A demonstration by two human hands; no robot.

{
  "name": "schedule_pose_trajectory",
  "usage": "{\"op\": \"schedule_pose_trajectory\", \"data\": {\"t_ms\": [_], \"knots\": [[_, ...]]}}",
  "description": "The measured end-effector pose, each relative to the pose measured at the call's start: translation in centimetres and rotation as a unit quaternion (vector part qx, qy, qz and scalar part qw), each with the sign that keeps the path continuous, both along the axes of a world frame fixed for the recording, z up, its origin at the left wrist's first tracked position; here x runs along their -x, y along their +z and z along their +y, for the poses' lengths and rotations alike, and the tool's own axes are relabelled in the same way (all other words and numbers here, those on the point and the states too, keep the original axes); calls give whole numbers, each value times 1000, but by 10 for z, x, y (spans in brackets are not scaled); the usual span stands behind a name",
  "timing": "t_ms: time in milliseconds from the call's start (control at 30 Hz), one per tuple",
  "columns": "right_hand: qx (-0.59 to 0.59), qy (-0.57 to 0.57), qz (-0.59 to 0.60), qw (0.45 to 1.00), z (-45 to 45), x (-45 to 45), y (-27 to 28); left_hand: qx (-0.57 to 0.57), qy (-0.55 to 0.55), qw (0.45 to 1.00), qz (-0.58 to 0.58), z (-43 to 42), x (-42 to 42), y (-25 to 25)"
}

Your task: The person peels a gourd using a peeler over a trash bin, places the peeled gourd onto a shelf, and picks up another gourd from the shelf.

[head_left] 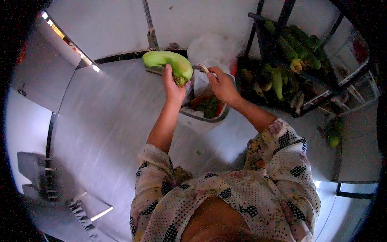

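My left hand is wrapped round the lower end of a curved, pale green gourd, its thumb on the near side. The gourd is held up above a bin. To the right of it, my right hand is closed on a small tool with a light, looped end, which looks like a peeler. A gap separates the peeler from the gourd. Below both hands stands the lined bin, with green scraps and something reddish-brown inside it.
At the right, a dark rack holds several long green gourds and other vegetables. Another green vegetable lies lower right. A white plastic bag is behind the bin. A stool stands lower left on the grey floor.
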State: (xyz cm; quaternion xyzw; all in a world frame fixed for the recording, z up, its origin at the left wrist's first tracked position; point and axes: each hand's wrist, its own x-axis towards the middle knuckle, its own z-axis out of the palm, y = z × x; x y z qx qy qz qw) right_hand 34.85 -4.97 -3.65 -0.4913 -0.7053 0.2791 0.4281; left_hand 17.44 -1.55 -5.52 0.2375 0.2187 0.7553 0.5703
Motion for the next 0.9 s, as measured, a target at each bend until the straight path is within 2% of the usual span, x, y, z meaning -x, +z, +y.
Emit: {"op": "schedule_pose_trajectory", "data": {"t_ms": [67, 167, 267, 367, 467, 567, 667, 767, 800, 867, 900], "knots": [[-45, -23, -2, 999, 11, -1, -13, -2, -11, 998, 55, 6, 1, -10], [25, -19, 68, 997, 26, -3, -22, -20, -119, 992, -30, 16, 5, -26], [-47, -28, 47, 997, 23, -5, -16, -18, -122, 992, -15, 8, 0, -15], [50, 5, -7, 999, 9, -6, 2, -34, -85, 992, 85, -3, -6, -2], [51, 22, 25, 998, 13, -3, -1, -29, -93, 993, 71, 0, -4, -4], [46, 9, 29, 998, 3, 1, 26, -13, -135, 990, 24, 0, -2, -5], [-42, -9, -24, 999, 5, 5, 29, 13, -152, 988, -4, -6, -11, -5], [-123, -3, -16, 992, -1, 8, 18, 55, -211, 973, -77, -20, -19, 8], [-46, -26, -20, 998, 3, 7, 11, 27, -233, 969, -77, -17, -16, 2], [-100, -17, -34, 994, 18, -5, -13, -20, -281, 957, -62, -12, -13, -11], [-128, -18, -38, 991, 21, -9, -20, -23, -263, 964, -41, -14, -14, -10]]}}
